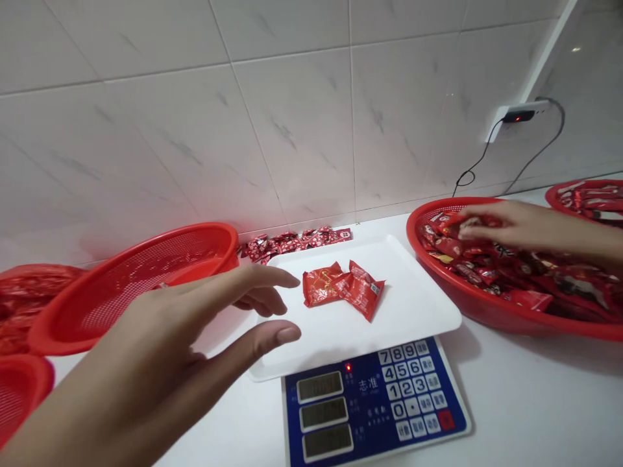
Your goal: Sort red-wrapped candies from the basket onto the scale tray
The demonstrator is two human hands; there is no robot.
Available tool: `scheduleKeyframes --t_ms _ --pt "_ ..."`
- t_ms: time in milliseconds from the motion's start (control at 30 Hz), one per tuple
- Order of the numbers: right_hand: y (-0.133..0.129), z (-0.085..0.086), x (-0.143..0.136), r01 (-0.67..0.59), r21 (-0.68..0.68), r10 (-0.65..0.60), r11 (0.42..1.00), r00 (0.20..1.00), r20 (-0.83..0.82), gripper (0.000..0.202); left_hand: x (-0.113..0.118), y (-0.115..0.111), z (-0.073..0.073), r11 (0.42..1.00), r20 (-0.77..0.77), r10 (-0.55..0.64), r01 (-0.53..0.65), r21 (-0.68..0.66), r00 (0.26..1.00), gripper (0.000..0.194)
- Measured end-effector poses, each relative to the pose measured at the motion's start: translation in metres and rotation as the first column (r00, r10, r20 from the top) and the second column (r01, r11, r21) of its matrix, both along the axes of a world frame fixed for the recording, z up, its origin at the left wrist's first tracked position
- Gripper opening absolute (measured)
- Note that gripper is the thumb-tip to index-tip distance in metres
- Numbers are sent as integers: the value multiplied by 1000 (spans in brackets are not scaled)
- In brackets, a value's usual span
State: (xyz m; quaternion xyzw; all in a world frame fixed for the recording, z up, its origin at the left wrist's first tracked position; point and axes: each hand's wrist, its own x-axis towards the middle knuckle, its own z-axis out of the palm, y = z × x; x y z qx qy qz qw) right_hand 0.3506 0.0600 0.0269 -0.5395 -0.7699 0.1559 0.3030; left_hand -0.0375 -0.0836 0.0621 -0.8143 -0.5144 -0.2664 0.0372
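My left hand (195, 337) hovers over the left edge of a white scale tray (413, 311), thumb and fingers apart with nothing between them. Two red wrapped packets lie on the tray, a left one (321, 285) and a right one (364, 292), overlapping where they meet. Below the tray shows the blue keypad of the scale (374, 402). My right hand (506, 224) reaches into a red basket (467, 301) full of red wrapped packets, its fingers curled over those at the near left. Whatever lies in its fingertips is too blurred to make out.
A red basket (131, 298) stands left of the tray, with more red baskets at the far left. Small red packets (296, 241) lie behind the tray by the tiled wall. Another filled basket (594, 194) stands far right, below a socket with cables (518, 117).
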Motion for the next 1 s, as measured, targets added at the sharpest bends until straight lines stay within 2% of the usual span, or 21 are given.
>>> scheduleKeyframes --t_ms 67,100,167,200,267,300,367,433,533,700,767,833,933,1000 --pt "-11 21 -15 125 -4 -124 992 977 -175 10 6 6 -1 1000 53 -10 12 -22 999 15" --pt "-18 26 -27 96 -15 -95 995 940 -326 9 12 9 -3 999 98 -14 18 -41 995 16" --pt "-32 25 -60 -79 7 66 997 784 -617 8 28 17 -7 995 222 -16 36 -90 975 19" --pt "-38 21 -79 -167 29 140 985 704 -697 12 36 21 -9 992 283 -11 47 -119 959 20" --pt "-45 8 -116 -364 -33 211 931 611 -763 20 51 29 -16 980 375 -12 86 -181 927 21" --pt "-47 1 -132 -441 -86 208 893 575 -791 21 55 33 -20 973 402 -8 100 -208 916 21" --pt "-45 -10 -153 -557 -108 231 823 503 -833 27 58 41 -27 964 435 18 100 -247 900 19" --pt "-42 -19 -161 -591 -129 255 796 521 -815 28 55 47 -32 959 431 47 80 -272 901 18" --pt "-38 -28 -157 -571 -177 261 801 600 -756 28 51 52 -34 958 374 31 79 -275 927 18" --pt "-36 -35 -149 -556 -205 248 805 630 -736 31 54 49 -32 966 317 17 67 -251 948 16" --pt "-34 -35 -147 -576 -203 260 792 619 -741 31 51 50 -31 958 345 17 84 -275 938 15" --pt "-30 -32 -145 -585 -172 253 792 572 -780 32 46 54 -33 959 382 54 58 -276 923 15" --pt "-24 -24 -136 -548 -115 211 829 496 -842 29 40 63 -39 960 408 151 -34 -278 900 18" --pt "-22 -18 -129 -511 -101 196 854 494 -847 25 40 68 -45 943 364 195 -72 -326 911 20"
